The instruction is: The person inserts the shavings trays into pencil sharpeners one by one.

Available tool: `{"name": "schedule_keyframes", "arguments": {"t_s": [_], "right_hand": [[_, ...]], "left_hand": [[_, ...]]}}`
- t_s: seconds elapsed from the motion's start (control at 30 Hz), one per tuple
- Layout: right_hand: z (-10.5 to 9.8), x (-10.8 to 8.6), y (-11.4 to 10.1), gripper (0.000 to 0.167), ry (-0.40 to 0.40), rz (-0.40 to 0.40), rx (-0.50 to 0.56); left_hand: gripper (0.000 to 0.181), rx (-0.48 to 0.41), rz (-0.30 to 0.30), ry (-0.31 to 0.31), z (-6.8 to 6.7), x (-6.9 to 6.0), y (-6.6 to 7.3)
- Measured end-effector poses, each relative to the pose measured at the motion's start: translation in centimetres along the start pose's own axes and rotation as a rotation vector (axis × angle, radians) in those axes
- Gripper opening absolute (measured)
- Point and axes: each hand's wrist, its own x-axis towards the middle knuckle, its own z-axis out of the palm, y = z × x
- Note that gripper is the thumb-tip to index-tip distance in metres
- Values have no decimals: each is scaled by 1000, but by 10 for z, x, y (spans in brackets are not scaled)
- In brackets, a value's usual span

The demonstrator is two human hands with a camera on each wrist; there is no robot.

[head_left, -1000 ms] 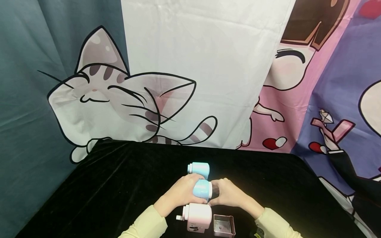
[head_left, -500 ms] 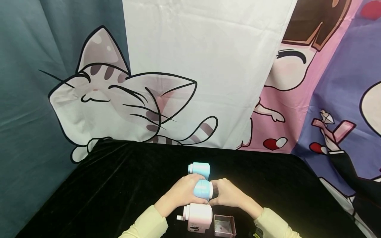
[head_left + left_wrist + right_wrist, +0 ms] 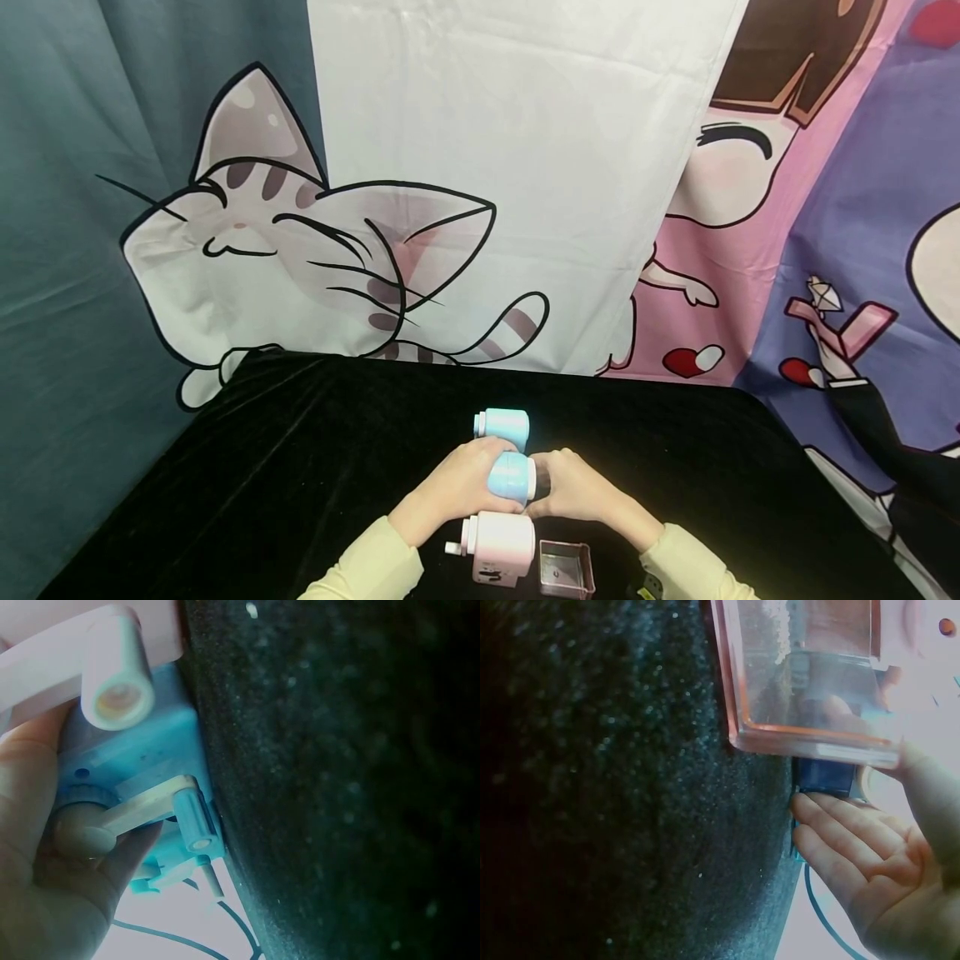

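Observation:
My left hand (image 3: 465, 479) holds the middle blue crank pencil sharpener (image 3: 508, 477) from its crank side, with thumb and fingers on opposite sides. In the left wrist view, this sharpener's crank handle (image 3: 196, 817) juts out beside the palm. My right hand (image 3: 577, 487) is at the sharpener's other end, pinching a dark drawer (image 3: 825, 776) between thumb and fingers. Those fingers look fairly straight in the right wrist view, while the thumb shows through clear plastic. How far the drawer sits inside the sharpener is hidden.
A pink crank sharpener (image 3: 501, 546) stands nearest the body, with a clear pink-rimmed drawer (image 3: 566, 570) to its right. Behind the hands stands another blue sharpener (image 3: 504, 425). Black velvet cloth (image 3: 300, 483) covers the table, and a cartoon curtain (image 3: 480, 208) hangs behind.

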Motion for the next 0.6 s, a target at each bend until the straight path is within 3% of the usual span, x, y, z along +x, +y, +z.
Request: {"name": "schedule_keyframes", "arguments": {"t_s": [0.6], "right_hand": [[4,-5,1,44,6,-3,52]], "left_hand": [[61,-11,4,-1,-2,-1,2]]}}
